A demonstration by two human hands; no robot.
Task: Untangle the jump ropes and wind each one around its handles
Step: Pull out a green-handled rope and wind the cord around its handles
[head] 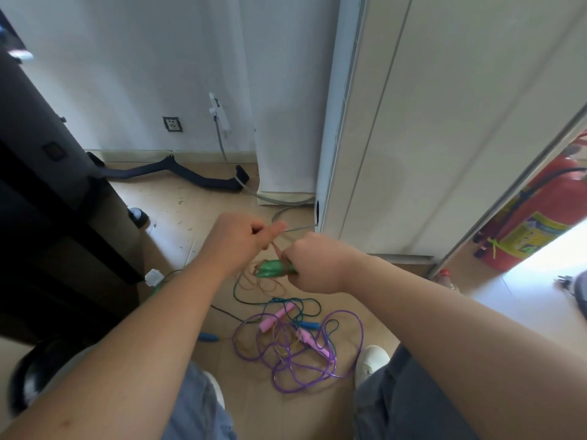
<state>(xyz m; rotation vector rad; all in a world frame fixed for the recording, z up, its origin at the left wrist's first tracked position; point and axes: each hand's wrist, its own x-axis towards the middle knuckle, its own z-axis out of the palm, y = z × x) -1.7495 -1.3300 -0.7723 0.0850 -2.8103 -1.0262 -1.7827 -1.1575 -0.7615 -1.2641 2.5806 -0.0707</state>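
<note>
My right hand [313, 265] grips a pair of green handles [270, 269] held together above the floor. My left hand [244, 238] pinches the thin orange-brown rope [275, 247] that runs up from those handles. More of that rope hangs in loose loops [260, 285] below. On the floor lies a tangle: a purple rope [317, 363] with pink handles [274, 316], and a teal rope [254, 301] with blue handles [307, 325], one blue handle [208, 337] lying apart to the left.
A white cabinet [413, 138] stands right, a black desk [47, 185] left. A dark bar [178, 174] and a grey cable [279, 200] lie by the wall. A red fire extinguisher [540, 217] is far right. My white shoe [370, 360] touches the tangle.
</note>
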